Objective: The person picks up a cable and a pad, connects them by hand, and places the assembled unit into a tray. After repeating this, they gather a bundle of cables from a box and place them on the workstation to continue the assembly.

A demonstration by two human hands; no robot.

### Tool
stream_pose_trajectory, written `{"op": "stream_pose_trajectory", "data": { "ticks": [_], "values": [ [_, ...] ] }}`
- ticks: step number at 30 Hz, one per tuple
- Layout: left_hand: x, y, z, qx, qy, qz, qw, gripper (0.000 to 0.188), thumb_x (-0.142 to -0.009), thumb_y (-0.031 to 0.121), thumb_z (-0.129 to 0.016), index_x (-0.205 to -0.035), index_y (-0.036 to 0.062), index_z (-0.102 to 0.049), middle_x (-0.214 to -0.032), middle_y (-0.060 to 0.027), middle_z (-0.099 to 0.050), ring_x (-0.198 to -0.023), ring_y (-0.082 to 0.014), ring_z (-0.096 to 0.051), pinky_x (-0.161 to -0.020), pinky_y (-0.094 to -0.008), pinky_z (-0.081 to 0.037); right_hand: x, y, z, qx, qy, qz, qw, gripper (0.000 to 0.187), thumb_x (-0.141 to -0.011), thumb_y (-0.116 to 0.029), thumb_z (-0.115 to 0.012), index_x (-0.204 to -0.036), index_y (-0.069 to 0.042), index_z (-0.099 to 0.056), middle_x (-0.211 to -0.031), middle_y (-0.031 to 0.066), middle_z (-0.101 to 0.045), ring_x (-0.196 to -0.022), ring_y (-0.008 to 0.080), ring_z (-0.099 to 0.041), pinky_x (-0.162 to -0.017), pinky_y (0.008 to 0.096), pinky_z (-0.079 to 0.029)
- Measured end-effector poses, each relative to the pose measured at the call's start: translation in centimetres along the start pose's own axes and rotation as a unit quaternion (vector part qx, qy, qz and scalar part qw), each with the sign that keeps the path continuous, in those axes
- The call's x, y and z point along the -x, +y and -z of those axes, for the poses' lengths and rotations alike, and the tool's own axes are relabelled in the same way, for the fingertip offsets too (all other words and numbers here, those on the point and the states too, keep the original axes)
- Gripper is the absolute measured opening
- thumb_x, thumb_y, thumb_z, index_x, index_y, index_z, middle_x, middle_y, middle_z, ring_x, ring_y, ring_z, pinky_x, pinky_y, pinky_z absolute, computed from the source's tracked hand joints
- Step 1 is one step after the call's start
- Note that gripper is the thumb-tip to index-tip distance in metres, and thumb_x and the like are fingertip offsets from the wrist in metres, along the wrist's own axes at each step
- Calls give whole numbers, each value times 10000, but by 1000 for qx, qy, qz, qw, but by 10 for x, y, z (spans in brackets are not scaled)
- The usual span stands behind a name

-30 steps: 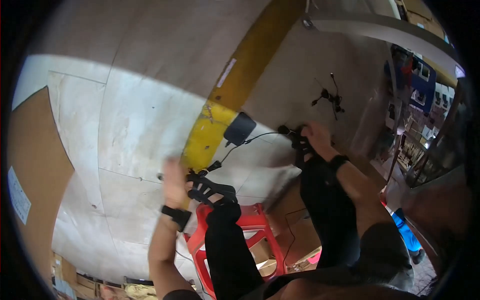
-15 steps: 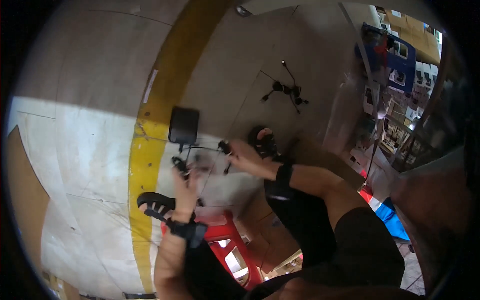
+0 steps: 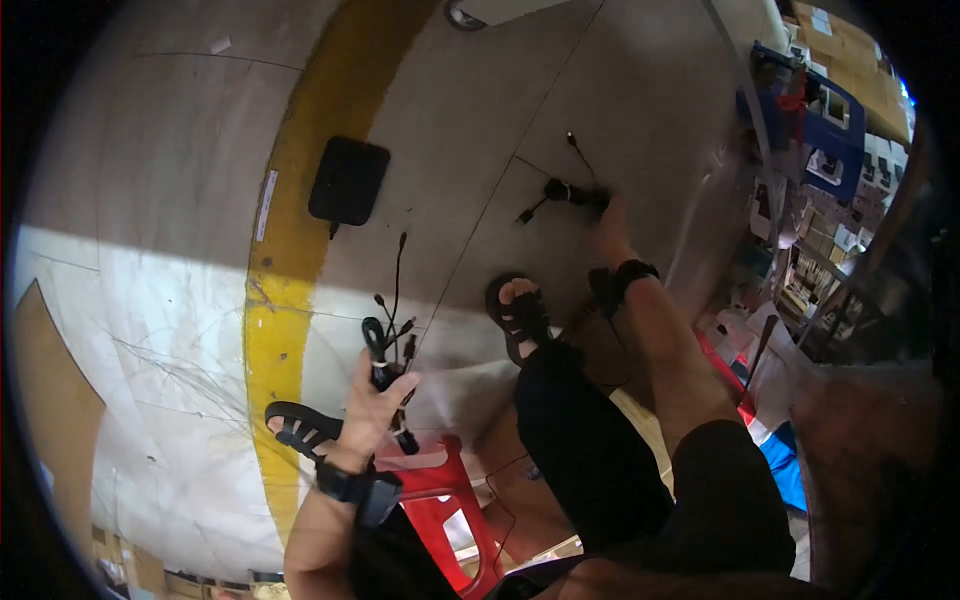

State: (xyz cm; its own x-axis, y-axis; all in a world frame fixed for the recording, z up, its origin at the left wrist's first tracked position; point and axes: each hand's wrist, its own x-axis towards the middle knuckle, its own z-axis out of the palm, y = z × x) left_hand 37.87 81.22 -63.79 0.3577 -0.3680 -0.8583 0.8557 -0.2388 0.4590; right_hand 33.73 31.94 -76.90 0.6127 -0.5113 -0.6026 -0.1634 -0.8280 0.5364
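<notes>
Connector cables (image 3: 379, 346) fill the curled left hand (image 3: 368, 415), right of the yellow stripe (image 3: 277, 350); farther right, my feed blurs the right hand (image 3: 612, 230) at another bundle (image 3: 566, 192): grip, I can't tell.

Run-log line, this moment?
left hand: holding black cable bundle; right hand: at second cable bundle, grip unclear; flat black box: overlapping yellow floor stripe
</notes>
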Motion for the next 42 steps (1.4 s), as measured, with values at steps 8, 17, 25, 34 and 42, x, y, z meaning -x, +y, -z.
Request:
{"op": "stream_pose_trajectory", "data": {
  "ticks": [8,17,25,34,42],
  "values": [
    [-8,66,44,-140,283,-230,920,496,-698,-59,-612,-1146,-7,-403,-1087,-132,-491,-939,-204,-540,-805,-279,-453,77,-60,114,-376,146,19,915,539,-735,0,-538,-1242,-38,-357,-1258,215,-336,-1143,381,-347,-926,435,-332],
    [-147,94,33,-477,355,-151,790,657,-664,193,-716,-1191,27,-359,-1096,-167,-452,-981,-327,-483,-796,-381,-448,63,-154,176,-428,33,22,903,361,-814,-188,-524,-1137,-33,-475,-983,202,-534,-940,329,-507,-794,393,-432],
    [-122,49,61,-143,290,-158,933,393,-674,130,-638,-996,1,-454,-880,-183,-581,-834,-361,-565,-721,-413,-461,137,-288,218,-686,-91,144,708,281,-820,-234,-580,-955,12,-561,-840,76,-601,-723,192,-569,-617,354,-438],
    [195,-2,120,-91,381,-175,903,262,-692,84,-593,-939,16,-533,-765,-147,-565,-709,-304,-552,-634,-362,-432,339,-223,319,-722,-226,132,640,387,-785,-130,-645,-1121,-47,-472,-881,27,-535,-800,107,-522,-644,236,-452],
    [434,-36,91,-147,450,-228,851,224,-739,37,-580,-930,21,-466,-712,-103,-546,-648,-218,-562,-556,-316,-436,557,-101,430,-632,-183,337,674,259,-785,-184,-662,-964,-50,-529,-770,-18,-526,-653,51,-505,-577,227,-443]
  ]
}}
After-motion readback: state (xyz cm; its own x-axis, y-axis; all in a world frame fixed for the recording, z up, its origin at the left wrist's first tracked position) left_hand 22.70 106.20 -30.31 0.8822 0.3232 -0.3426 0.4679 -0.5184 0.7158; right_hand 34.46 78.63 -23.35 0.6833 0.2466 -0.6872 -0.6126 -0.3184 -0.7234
